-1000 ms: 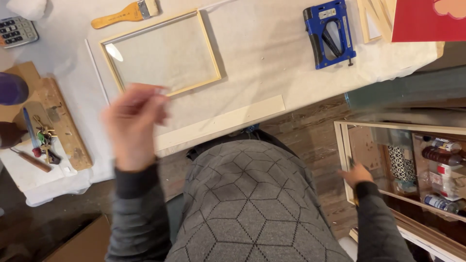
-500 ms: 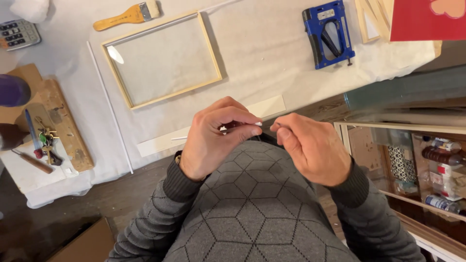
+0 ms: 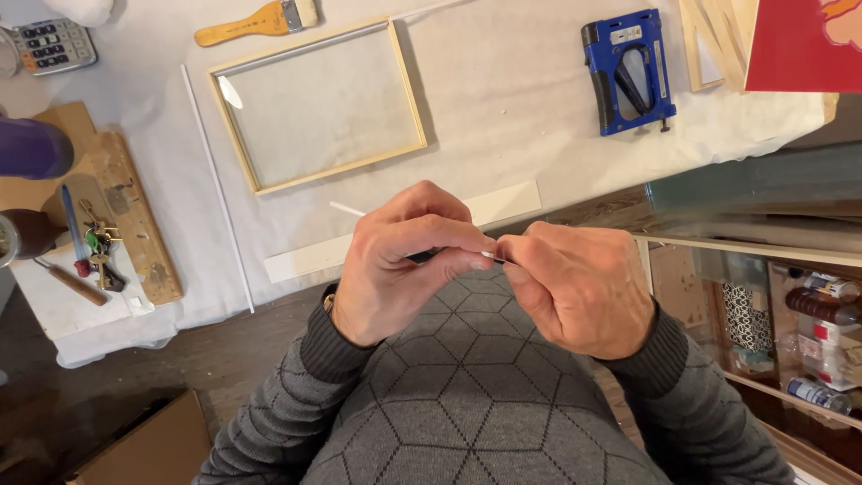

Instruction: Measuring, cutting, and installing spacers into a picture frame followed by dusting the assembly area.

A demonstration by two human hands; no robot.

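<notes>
Small, dark and slim, the object (image 3: 422, 256) is pinched between the fingertips of the left hand (image 3: 400, 265) and the right hand (image 3: 579, 287), held close above the grey patterned sweater (image 3: 467, 395) at the near edge of the table; it may be a thin blade or pin, but most of it is hidden by the fingers. Both hands are pressed together on it, tip to tip. Beyond them the table (image 3: 503, 99) is covered with a white cloth, on which lie a light wooden frame (image 3: 314, 103), a paintbrush (image 3: 256, 20) just above it, a blue staple gun (image 3: 627, 72) to the right, a long white strip (image 3: 404, 235) near the table edge and a thin white rod (image 3: 215, 180). At the left stand a calculator (image 3: 49, 45) and a wooden board (image 3: 130, 216) with keys (image 3: 97, 251) beside it. At the lower right, an open shelf (image 3: 763, 314) holds bottles and cans (image 3: 822, 341). A brown cardboard box (image 3: 153, 445) sits on the dark floor below.
</notes>
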